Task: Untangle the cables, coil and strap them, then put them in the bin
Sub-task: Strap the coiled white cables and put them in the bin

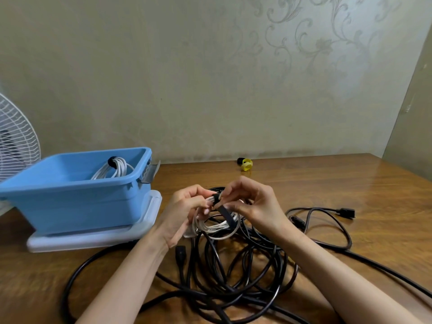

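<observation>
- Head view: the left hand [184, 206] is raised over the table [350, 183], fingers curled round a white cable coil [217, 226]. The coil's loops hang just below and to the right of its fingertips.
- The right hand [252, 202] meets the left at the top of the coil. Its thumb and forefinger pinch a black strap [225, 212] that crosses the white strands, and its other fingers are bent loosely behind.
- The strap's free end slants down between the two hands, lying against the coil.
- Directly under both hands and between the forearms lies a tangle of black cables [233, 272]. One long loop runs out past the left forearm and another past the right forearm.
- A black connector [181, 252] lies just below the left wrist, and a black plug [346, 212] lies well to the right of the right hand.
- The blue bin [77, 197] stands to the left of the left hand, set on a pale lid [93, 239]. Inside it is a strapped white cable [114, 169].
- Beyond the right hand, near the wall, sit a yellow strap roll [247, 165] and a black one [240, 160], touching.
- A white fan [14, 136] stands far to the left, behind the bin.
</observation>
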Demonstrator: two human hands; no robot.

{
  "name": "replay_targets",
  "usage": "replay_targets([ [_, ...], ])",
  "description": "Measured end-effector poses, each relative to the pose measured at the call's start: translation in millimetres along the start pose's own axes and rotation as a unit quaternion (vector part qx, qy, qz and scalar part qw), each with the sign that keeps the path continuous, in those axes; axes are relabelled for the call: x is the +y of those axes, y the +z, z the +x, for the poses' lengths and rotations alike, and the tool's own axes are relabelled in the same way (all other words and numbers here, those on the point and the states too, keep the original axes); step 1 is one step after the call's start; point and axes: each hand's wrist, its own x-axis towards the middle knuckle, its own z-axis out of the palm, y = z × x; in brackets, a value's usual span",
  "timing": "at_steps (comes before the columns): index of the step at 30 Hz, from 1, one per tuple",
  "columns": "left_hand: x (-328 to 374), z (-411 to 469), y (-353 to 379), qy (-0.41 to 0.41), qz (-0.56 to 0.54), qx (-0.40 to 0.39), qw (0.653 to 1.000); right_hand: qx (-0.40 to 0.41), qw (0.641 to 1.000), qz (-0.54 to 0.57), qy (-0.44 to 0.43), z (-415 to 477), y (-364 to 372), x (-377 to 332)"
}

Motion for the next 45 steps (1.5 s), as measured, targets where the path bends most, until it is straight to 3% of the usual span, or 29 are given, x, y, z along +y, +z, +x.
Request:
replay_targets([
  [5, -1, -1, 2, 0.023, 0.041, 0.002, 0.999, -0.029, 0.999, -0.019, -0.037, -2, -2, 1],
  [8, -3, -1, 7, 0.056, 0.047, 0.023, 0.997, -0.042, 0.989, 0.143, 0.003, 0, -4, 0],
  [11, -4, -1, 8, 0.088, 0.101, 0.02, 0.991, 0.067, 0.965, 0.245, 0.058, 5, -8, 6],
  [13, -6, 0, 10, 0.124, 0.155, 0.017, 0.98, 0.086, 0.973, 0.185, 0.109, 8, -11, 11],
  [18, -10, -3, 14, 0.213, 0.252, -0.004, 0.944, -0.039, 0.98, -0.006, 0.193, 6, -7, 17],
  [24, -12, 0, 14, 0.288, 0.324, -0.021, 0.901, -0.045, 0.967, 0.091, 0.233, 3, -9, 7],
  [28, -10, 0, 15, 0.296, 0.33, -0.02, 0.896, 0.041, 0.966, 0.16, 0.2, 4, -10, 5],
  [33, -7, -2, 15, 0.308, 0.328, 0.005, 0.893, 0.096, 0.978, 0.141, 0.117, 5, -5, -4],
  [40, -4, -4, 15, 0.204, 0.227, 0.033, 0.952, 0.109, 0.986, 0.115, 0.053, 3, -2, -15],
  [45, -6, -3, 15, 0.202, 0.252, 0.05, 0.945, 0.095, 0.993, 0.07, 0.012, 0, 2, -13],
])
